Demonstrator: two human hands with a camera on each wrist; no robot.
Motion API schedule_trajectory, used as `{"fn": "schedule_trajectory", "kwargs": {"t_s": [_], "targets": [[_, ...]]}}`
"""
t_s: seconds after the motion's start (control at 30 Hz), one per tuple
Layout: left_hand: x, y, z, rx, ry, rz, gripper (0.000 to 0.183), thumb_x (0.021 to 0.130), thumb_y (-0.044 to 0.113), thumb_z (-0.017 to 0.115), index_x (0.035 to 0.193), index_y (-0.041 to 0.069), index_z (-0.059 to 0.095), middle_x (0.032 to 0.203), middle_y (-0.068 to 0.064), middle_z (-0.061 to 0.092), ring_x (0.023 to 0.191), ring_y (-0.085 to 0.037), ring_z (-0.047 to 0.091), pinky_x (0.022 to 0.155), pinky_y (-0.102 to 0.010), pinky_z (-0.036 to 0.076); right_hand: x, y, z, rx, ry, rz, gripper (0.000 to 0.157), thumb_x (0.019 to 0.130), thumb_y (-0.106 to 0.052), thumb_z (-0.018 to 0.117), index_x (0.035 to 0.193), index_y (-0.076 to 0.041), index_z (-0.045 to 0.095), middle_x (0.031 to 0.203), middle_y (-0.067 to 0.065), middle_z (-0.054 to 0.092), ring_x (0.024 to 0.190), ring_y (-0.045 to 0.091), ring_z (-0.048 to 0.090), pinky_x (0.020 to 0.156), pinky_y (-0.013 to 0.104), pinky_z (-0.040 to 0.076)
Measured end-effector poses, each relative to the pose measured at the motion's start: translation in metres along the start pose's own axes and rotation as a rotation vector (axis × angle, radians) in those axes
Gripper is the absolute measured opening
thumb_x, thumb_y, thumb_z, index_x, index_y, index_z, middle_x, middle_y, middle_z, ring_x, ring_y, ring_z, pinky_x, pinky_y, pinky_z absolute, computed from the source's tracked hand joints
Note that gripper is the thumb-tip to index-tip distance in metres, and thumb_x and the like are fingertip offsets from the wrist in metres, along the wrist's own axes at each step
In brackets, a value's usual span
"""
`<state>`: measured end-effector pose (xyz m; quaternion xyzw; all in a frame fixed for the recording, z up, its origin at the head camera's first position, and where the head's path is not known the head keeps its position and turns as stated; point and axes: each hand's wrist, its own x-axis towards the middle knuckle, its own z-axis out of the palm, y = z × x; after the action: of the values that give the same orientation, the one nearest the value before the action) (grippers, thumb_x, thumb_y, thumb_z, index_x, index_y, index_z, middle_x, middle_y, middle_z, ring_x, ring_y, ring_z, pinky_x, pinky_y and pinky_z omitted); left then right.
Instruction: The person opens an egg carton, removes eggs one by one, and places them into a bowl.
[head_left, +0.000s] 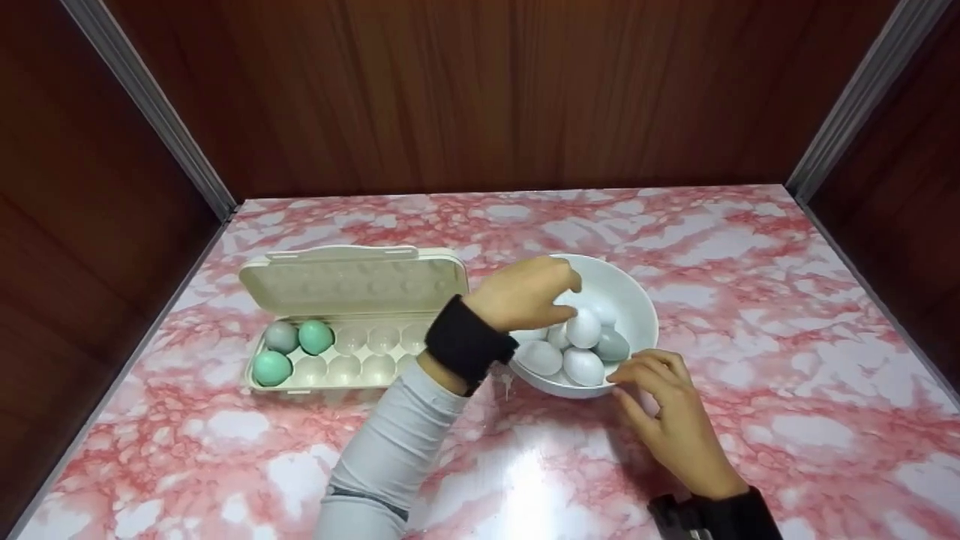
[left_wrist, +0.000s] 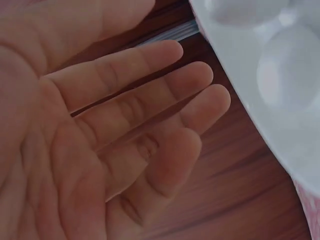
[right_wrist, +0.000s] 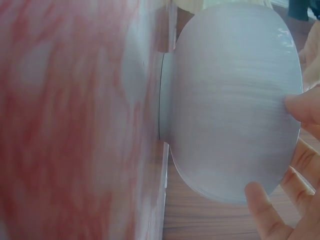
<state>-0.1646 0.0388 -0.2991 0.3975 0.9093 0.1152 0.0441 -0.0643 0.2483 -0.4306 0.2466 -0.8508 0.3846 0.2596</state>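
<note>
My left hand (head_left: pixel 525 294) hovers over the white bowl (head_left: pixel 637 300), palm down. Its fingers (left_wrist: pixel 135 107) look loosely extended in the left wrist view and hold nothing. Piled in the bowl are several eggs: a white egg (head_left: pixel 583 328) on top, another white egg (head_left: pixel 583 367) in front, a pale grey egg (head_left: pixel 540 358) and a grey-green egg (head_left: pixel 612 344). My right hand (head_left: pixel 675 420) is at the bowl's near right rim, its fingers relaxed and spread. In the right wrist view, fingertips (right_wrist: pixel 297 106) touch the rim. The left hand hides part of the bowl.
Left of the bowl stands a cream egg carton (head_left: pixel 352 281), lid raised. A grey egg (head_left: pixel 281 337) and two green eggs, one at the back (head_left: pixel 316 337) and one in front (head_left: pixel 271 368), sit in its left cups. My left forearm covers its right end. Wooden walls (head_left: pixel 480 97) enclose the marbled table (head_left: pixel 750 300).
</note>
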Motion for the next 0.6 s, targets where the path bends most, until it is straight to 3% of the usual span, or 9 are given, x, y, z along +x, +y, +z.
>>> {"fn": "schedule_trajectory", "kwargs": {"t_s": [0.1,0.3,0.47,0.6], "targets": [[-0.012,-0.006,-0.005,-0.016,0.031,0.009,0.025,0.092,0.015,0.065,0.112,0.003,0.071,0.112,-0.01,0.072,0.102,-0.023,0.066,0.09,-0.037,0.053,0.0,0.0,0.0,-0.001,-0.003,0.005,0.032,0.076,0.013,0.076,0.095,-0.012,0.071,0.101,0.002,0.071,0.111,0.019,0.049,0.099,0.018,0.032],[-0.041,-0.021,-0.012,-0.054,0.117,-0.006,0.029,0.095,0.016,0.063,0.119,0.001,0.068,0.118,-0.012,0.071,0.112,-0.025,0.065,0.099,-0.038,0.051,0.0,0.001,0.001,0.001,0.003,0.01,0.033,0.073,0.015,0.076,0.095,-0.01,0.071,0.101,0.003,0.071,0.111,0.019,0.049,0.099,0.017,0.032],[-0.067,-0.037,-0.017,-0.115,0.181,-0.069,0.029,0.095,0.015,0.063,0.121,0.001,0.067,0.12,-0.014,0.07,0.111,-0.027,0.066,0.098,-0.038,0.052,0.0,0.001,0.001,0.002,0.002,0.025,0.034,0.073,0.016,0.075,0.095,-0.009,0.07,0.102,0.005,0.071,0.112,0.018,0.048,0.098,0.016,0.032],[-0.089,-0.054,-0.021,-0.166,0.221,-0.136,0.024,0.094,0.012,0.061,0.113,0.002,0.071,0.111,-0.013,0.073,0.103,-0.027,0.068,0.093,-0.04,0.055,0.0,0.001,0.001,0.004,0.001,0.026,0.033,0.074,0.016,0.075,0.095,-0.009,0.07,0.102,0.005,0.071,0.112,0.016,0.047,0.098,0.016,0.033]]}}
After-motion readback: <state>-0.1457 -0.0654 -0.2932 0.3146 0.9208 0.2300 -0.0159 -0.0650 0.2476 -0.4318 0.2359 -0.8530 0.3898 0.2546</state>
